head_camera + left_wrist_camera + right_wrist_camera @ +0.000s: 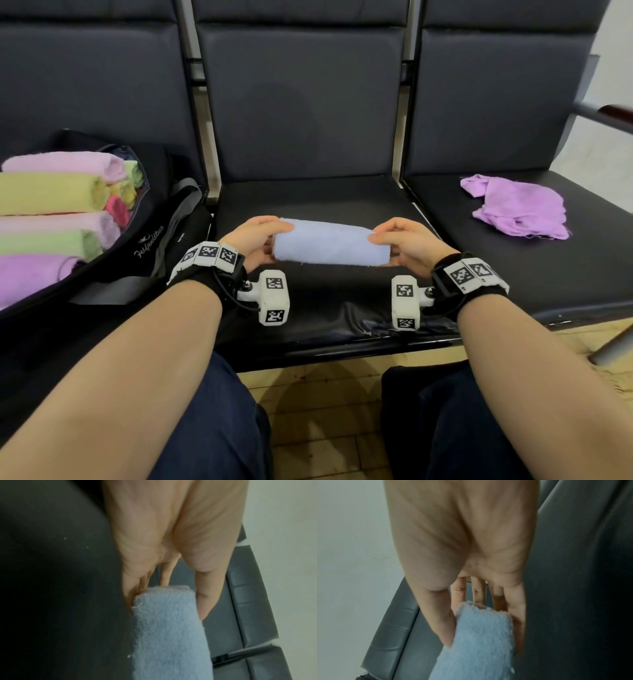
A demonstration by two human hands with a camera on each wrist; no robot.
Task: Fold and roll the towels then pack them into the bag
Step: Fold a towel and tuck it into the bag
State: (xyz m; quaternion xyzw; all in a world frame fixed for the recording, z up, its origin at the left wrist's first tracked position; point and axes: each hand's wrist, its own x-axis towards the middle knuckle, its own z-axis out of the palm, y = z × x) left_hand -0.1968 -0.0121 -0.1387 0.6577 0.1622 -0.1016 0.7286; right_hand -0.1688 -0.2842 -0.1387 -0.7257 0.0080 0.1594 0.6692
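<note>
Dark padded bench seats (308,202), three in a row, form the work surface. Left hand (251,241): thumb on top and fingers beneath, clasping the left end of the blue towel roll (330,244). Right hand (406,243): same clasp on the right end; both wrist views confirm thumb and fingers closed around the cloth. Blue towel roll: fully rolled, held over the middle seat, whether just clear of the cushion or resting on it cannot be told; long axis runs left to right across the person, ends pointing toward each hand. Black bag (161,236): on the left seat, open, holding rolled towels (51,195) in pink, yellow, green and purple, laid with the same left-right axis. Purple towel (517,209): crumpled, unfolded, on the right seat, well apart. Risk, as judged: loosening either end during the carry could let the outer layer unwind; the bag looks nearly full, so squeezing the roll in may disturb its neighbours.
</note>
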